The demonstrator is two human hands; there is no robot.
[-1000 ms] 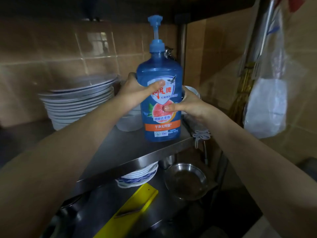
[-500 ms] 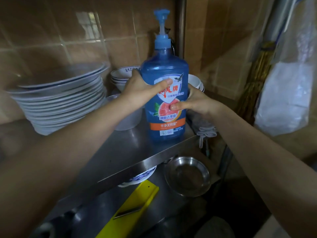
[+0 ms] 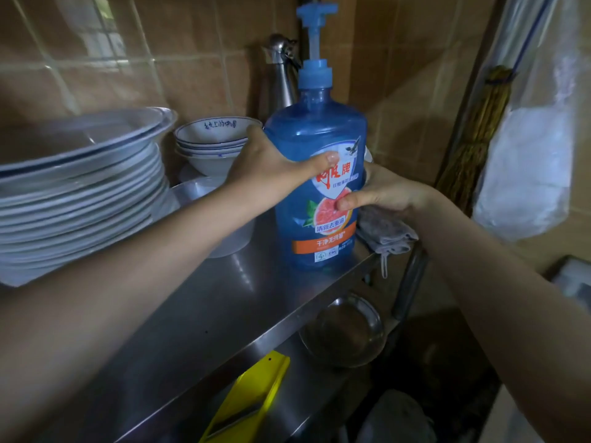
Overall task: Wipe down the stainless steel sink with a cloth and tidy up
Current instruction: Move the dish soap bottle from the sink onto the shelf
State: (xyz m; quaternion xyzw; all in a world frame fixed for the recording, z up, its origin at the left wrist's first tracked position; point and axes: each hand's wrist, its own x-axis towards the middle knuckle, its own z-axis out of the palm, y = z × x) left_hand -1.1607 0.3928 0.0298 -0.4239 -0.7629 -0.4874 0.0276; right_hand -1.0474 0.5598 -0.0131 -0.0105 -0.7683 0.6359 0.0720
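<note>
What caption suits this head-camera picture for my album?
Left hand and right hand hold a blue pump bottle upright on a steel shelf, beside stacked plates and a grey cloth.

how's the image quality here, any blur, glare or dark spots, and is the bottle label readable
Head view: dim overall; the detergent bottle label is sharp and readable; the stack of plates at the left edge is smeared; a window reflection glares on the wall tiles top left; the metal bowl under the steel shelf sits in shadow; wide-angle stretch enlarges the left forearm.
</note>
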